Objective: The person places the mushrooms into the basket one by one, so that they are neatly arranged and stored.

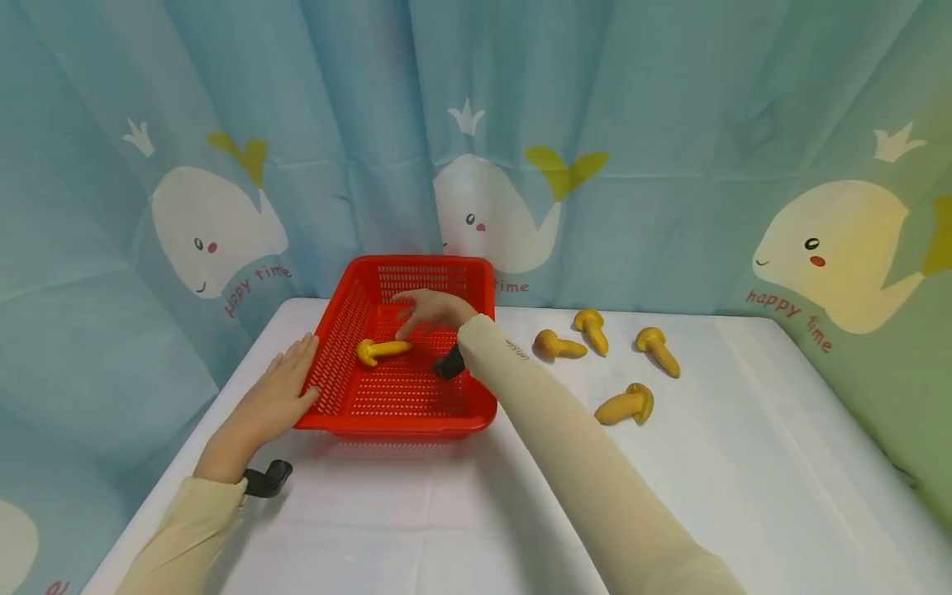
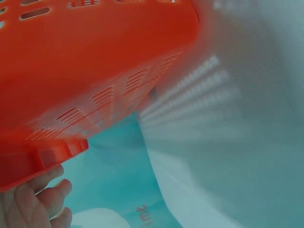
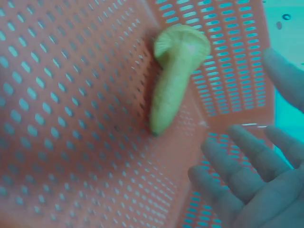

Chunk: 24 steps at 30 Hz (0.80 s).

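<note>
A red plastic basket (image 1: 416, 426) with slotted walls stands on the table. Inside it, near the left wall, lies a yellow mushroom (image 1: 383, 350), its cap toward the left. My right hand (image 1: 431, 311) is over the basket's interior with fingers spread and nothing in its grasp. In the right wrist view the same mushroom (image 3: 175, 78) is apart from those fingers. On the left, my left hand (image 1: 278, 388) rests along the basket's outer rim, fingers extended. The left wrist view shows its fingers (image 2: 52, 194) by the underside of the rim.
Several more mushrooms lie on the white table (image 1: 744, 463) right of the basket: one with a round cap (image 1: 549, 345), one at the back (image 1: 591, 322), a mushroom farther right (image 1: 654, 347) and a nearer mushroom (image 1: 628, 405). A whale-print curtain (image 1: 654, 99) hangs behind.
</note>
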{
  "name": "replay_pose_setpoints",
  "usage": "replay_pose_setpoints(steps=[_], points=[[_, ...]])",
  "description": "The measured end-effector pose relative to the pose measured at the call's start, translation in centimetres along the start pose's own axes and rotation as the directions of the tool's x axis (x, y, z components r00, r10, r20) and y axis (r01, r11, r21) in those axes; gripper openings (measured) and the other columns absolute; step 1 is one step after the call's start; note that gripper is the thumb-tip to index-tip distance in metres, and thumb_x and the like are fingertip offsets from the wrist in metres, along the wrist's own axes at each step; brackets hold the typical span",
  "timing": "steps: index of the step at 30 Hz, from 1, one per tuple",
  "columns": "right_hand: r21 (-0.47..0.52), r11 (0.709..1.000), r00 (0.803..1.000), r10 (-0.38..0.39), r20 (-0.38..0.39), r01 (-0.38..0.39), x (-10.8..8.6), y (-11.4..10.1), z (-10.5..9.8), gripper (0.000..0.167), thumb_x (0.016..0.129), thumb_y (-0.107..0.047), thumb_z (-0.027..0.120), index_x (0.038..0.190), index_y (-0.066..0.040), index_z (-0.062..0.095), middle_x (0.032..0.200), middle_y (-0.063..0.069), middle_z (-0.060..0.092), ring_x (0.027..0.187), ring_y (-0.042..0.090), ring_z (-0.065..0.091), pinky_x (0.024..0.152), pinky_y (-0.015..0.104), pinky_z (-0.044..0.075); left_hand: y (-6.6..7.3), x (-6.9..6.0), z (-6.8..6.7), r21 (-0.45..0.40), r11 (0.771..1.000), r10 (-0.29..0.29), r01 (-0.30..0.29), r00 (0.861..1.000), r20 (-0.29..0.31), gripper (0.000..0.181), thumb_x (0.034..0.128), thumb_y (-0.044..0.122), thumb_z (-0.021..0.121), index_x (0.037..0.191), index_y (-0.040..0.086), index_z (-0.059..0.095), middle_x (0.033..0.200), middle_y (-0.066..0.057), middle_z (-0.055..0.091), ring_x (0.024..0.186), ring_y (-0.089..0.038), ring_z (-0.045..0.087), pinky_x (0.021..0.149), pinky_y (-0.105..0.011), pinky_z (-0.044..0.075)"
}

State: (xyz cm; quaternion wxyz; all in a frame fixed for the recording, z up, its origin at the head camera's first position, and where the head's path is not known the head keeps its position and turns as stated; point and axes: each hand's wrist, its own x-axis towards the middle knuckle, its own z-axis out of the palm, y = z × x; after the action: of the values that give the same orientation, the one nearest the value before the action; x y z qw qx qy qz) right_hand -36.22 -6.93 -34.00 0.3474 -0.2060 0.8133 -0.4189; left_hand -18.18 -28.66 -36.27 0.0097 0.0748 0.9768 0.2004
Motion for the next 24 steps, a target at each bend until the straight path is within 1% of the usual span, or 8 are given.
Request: replay_pose_setpoints(steps=[4,8,10,12,15,17,21,24], points=[[-0.059,0.996,0.997,-0.060,0.049,0.063,-1.4,-0.2,-1.2,0.080,0.080,-0.017,0.072,0.148,-0.024,0.029,0.148,0.007,0.041,0.133,0.023,0.041,0.108,0.045,0.040,-0.2,-0.1,0.0,0.003,1.000,-0.009,0.009,1.000,0.001,0.076,0.0901,0.014,0.049,0.149,-0.003,0.004,0.155,-0.026,0.008,0.142,-0.045,0.007,0.116,-0.061,0.005],[-0.116,0.981,0.987,-0.148,0.068,0.155,-3.3,-0.2,-2.6,0.083,0.079,-0.020,0.074,0.148,-0.026,0.027,0.148,0.004,0.041,0.133,0.021,0.042,0.100,0.039,0.049,-0.2,0.0,-0.3,0.031,0.999,-0.021,0.021,1.000,-0.002,0.077,0.0902,0.017,0.052,0.149,-0.004,0.006,0.155,-0.027,0.010,0.142,-0.045,0.008,0.114,-0.063,0.007],[-0.123,0.969,0.975,-0.203,0.085,0.213,-4.4,-0.2,-3.3,0.082,0.081,-0.018,0.072,0.149,-0.025,0.027,0.149,0.006,0.040,0.133,0.023,0.043,0.098,0.036,0.050,-0.1,0.1,-0.5,0.048,0.998,-0.027,0.028,1.000,-0.009,0.078,0.0898,0.019,0.053,0.148,-0.005,0.008,0.154,-0.028,0.011,0.142,-0.046,0.009,0.114,-0.064,0.007],[-0.113,0.958,0.962,-0.251,0.104,0.262,-5.5,0.0,-4.0,0.081,0.082,-0.015,0.070,0.149,-0.022,0.025,0.150,0.009,0.038,0.132,0.025,0.044,0.099,0.037,0.050,0.0,0.1,-0.7,0.064,0.997,-0.029,0.030,0.999,-0.015,0.078,0.0892,0.019,0.054,0.148,-0.006,0.009,0.153,-0.030,0.012,0.141,-0.047,0.010,0.114,-0.064,0.008],[-0.090,0.946,0.946,-0.300,0.125,0.312,-7.3,0.3,-4.9,0.078,0.084,-0.010,0.066,0.149,-0.018,0.024,0.150,0.012,0.037,0.133,0.027,0.045,0.102,0.039,0.047,0.0,0.1,-0.9,0.079,0.996,-0.026,0.028,0.999,-0.022,0.077,0.0882,0.018,0.054,0.147,-0.008,0.011,0.152,-0.031,0.013,0.140,-0.048,0.011,0.113,-0.064,0.007],[-0.074,0.941,0.938,-0.319,0.136,0.330,-8.6,0.6,-5.5,0.077,0.085,-0.009,0.065,0.150,-0.016,0.023,0.151,0.013,0.035,0.134,0.027,0.043,0.104,0.040,0.046,-0.1,0.0,-0.9,0.086,0.996,-0.020,0.022,1.000,-0.022,0.077,0.0877,0.017,0.054,0.147,-0.008,0.011,0.152,-0.032,0.014,0.140,-0.048,0.011,0.113,-0.065,0.007],[-0.064,0.937,0.934,-0.335,0.125,0.345,-11.2,1.4,-6.4,0.075,0.087,-0.011,0.063,0.150,-0.015,0.022,0.151,0.013,0.034,0.135,0.028,0.042,0.106,0.041,0.044,-0.4,-0.1,-0.9,0.106,0.994,0.005,-0.003,1.000,-0.021,0.074,0.0883,0.016,0.053,0.147,-0.008,0.014,0.151,-0.031,0.017,0.140,-0.048,0.011,0.113,-0.065,0.007],[-0.068,0.939,0.939,-0.332,0.095,0.338,-13.0,2.2,-7.1,0.072,0.088,-0.013,0.063,0.149,-0.017,0.025,0.150,0.011,0.035,0.135,0.028,0.042,0.106,0.042,0.043,-0.5,-0.1,-0.8,0.128,0.992,0.019,-0.018,1.000,-0.012,0.073,0.0894,0.017,0.051,0.146,-0.008,0.014,0.151,-0.031,0.018,0.141,-0.047,0.012,0.114,-0.064,0.006]])
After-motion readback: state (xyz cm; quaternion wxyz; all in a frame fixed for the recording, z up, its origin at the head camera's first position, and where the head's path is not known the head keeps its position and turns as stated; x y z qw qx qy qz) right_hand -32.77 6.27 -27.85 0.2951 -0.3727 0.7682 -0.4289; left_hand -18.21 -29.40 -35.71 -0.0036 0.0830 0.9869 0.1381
